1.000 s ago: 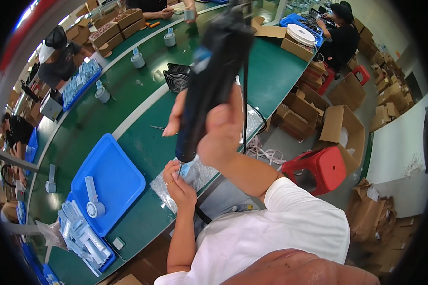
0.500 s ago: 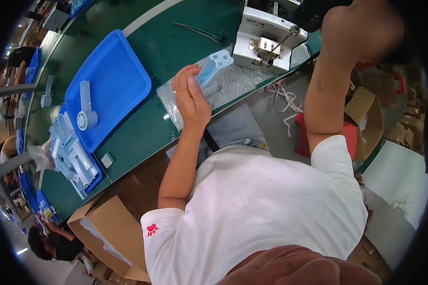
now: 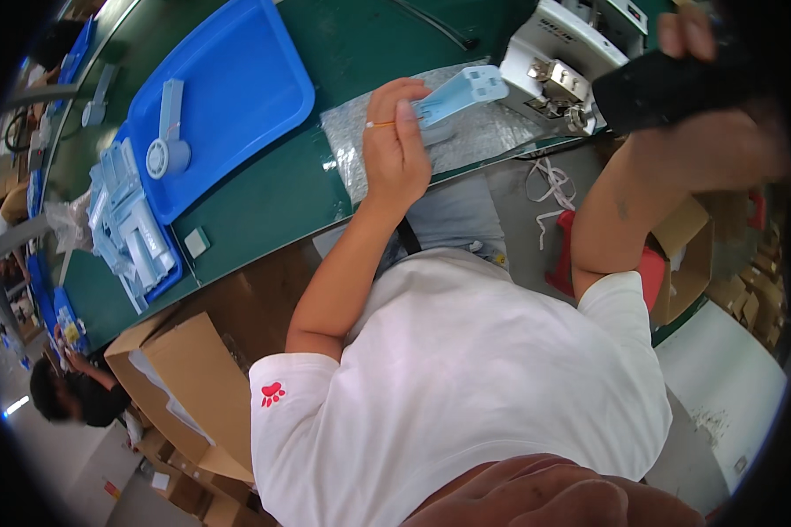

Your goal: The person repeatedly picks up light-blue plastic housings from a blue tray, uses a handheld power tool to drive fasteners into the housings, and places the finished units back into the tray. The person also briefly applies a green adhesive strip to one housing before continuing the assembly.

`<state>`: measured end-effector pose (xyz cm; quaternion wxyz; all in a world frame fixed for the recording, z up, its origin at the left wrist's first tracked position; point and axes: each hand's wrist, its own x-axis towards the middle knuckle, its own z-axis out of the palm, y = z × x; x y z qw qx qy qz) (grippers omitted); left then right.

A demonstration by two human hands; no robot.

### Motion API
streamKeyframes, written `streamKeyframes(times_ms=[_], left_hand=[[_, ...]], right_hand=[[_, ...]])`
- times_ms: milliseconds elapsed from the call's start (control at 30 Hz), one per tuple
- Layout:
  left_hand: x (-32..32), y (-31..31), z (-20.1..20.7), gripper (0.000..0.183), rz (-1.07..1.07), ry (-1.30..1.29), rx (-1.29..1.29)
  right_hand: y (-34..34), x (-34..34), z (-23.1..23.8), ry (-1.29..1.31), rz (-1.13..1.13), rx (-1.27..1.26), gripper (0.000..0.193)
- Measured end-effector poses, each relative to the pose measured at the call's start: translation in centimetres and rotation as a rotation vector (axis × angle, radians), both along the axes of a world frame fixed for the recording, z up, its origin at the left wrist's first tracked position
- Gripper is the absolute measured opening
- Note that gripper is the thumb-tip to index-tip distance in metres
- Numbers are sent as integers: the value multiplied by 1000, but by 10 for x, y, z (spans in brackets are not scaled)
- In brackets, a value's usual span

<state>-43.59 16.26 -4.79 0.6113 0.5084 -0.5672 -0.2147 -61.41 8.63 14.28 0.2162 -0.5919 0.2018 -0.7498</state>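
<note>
My left hand (image 3: 398,145) is closed around a light-blue plastic housing (image 3: 459,95), a long hollow shell with a rounded end pointing right. It is held just above a sheet of bubble wrap (image 3: 347,132). My right hand (image 3: 712,149), partly smeared by motion, grips a black electric screwdriver (image 3: 650,92). The tool lies nearly level, its metal nose toward the left. That nose is close to the front of a white screw feeder (image 3: 543,54); whether they touch, I cannot tell.
On the green table, a blue tray (image 3: 228,132) holds a light-blue handheld fan (image 3: 169,149). Several light-blue plastic parts (image 3: 132,220) are piled beside it, with a small pale block (image 3: 197,241) nearby. A cardboard box (image 3: 193,378) stands below the table edge; a red stool (image 3: 650,277) is at right.
The view has shifted. My right hand has come down and right, swinging the screwdriver from steep to nearly level at the feeder's front. My left hand still holds the housing, now tilted flatter.
</note>
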Motion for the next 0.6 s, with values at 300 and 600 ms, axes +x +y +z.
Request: streamKeyframes(times_ms=[300, 600], left_hand=[[-2, 1, 4, 23, 13, -39, -53], [0, -2, 0, 20, 15, -74, -90]], right_hand=[[0, 20, -21, -80, 156, 112, 49], [-3, 25, -31, -86, 209, 148, 53]])
